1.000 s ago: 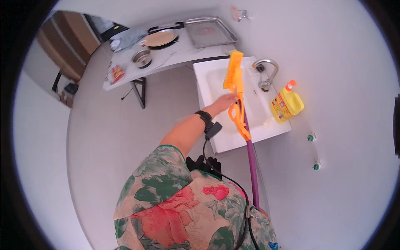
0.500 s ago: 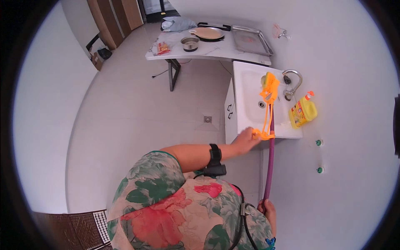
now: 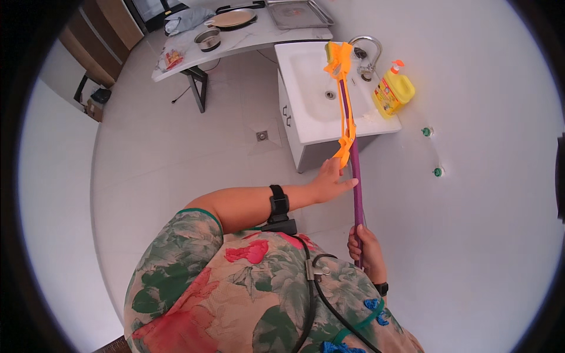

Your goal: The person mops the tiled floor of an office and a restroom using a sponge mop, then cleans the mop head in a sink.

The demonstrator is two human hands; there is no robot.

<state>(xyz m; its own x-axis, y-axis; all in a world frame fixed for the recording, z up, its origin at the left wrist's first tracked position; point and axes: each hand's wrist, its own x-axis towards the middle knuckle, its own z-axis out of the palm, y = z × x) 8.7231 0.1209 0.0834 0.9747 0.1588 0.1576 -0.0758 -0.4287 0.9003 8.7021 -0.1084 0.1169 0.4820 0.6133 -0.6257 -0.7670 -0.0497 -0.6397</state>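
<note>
A sponge mop with a purple pole (image 3: 358, 200) runs from me into the white sink (image 3: 309, 126). Its orange head (image 3: 339, 59) lies by the far end of the basin, a yellow-green sponge edge showing. My left hand (image 3: 329, 183) is closed at the near end of the orange lever (image 3: 345, 150), one digit stretched across to the pole. The lever's end juts toward me, left of the pole. Lower down, my right hand (image 3: 368, 250) wraps round the pole. Part of the left fingers is hidden behind the lever.
A curved faucet (image 3: 371, 47) and a yellow pump bottle (image 3: 393, 91) stand at the sink's right side. The wall closes off the right. Beyond the sink, a marble-patterned table (image 3: 247, 41) holds a pot (image 3: 208, 40), a pan and a metal tray (image 3: 299, 13).
My left hand has come back toward me, and the lever end has swung from crosswise to pointing at me. The whole view has shifted, so the sink sits higher and further left.
</note>
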